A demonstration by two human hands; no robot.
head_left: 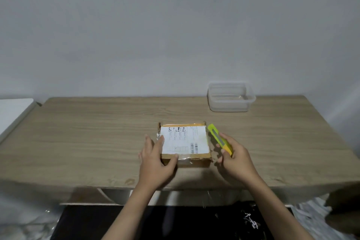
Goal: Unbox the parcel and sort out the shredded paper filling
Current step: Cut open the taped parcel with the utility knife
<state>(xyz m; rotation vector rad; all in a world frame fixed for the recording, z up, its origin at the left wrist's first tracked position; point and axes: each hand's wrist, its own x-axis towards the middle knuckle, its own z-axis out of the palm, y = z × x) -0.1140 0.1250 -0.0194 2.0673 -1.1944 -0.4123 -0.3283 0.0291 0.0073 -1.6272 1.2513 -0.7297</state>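
While the parcel [185, 143] lies flat near the middle of the wooden table [78, 132], still taped shut with its white shipping label [185, 139] facing up, the left hand [155, 163] steadies its near-left corner, fingers spread loosely over the edge and thumb resting on the front side. Just to the right of the box, the right hand [234, 158] curls closed around a yellow-green utility knife [220, 139], its tip pointing away along the parcel's right side. A clear plastic container [230, 97] stands well apart at the table's far right.
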